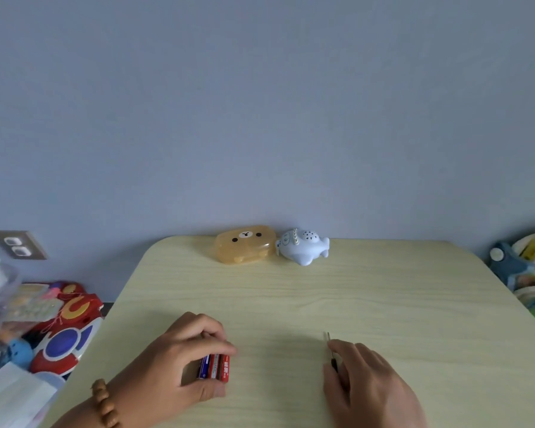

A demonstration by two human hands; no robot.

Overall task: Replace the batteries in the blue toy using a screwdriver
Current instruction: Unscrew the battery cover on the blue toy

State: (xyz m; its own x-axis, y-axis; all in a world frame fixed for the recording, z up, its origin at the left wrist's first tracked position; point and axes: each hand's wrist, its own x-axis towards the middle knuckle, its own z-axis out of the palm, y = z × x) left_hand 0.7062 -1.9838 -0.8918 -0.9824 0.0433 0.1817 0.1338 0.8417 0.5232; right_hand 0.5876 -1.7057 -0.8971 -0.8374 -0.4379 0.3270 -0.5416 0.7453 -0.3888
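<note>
blue toy [303, 249]: one, at the far edge of the table [383, 304] by the wall, just beside one orange bear-face box [244, 244]. left hand [179, 356] curls round three batteries [215, 367], one blue and two red, white print unreadable. right hand [371, 384] lies over one screwdriver [334, 362]; can't tell whether it grips.

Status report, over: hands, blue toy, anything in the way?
Left hand grips batteries. Right hand on screwdriver, grip unclear. Blue toy untouched at far edge, bear box beside it.
</note>
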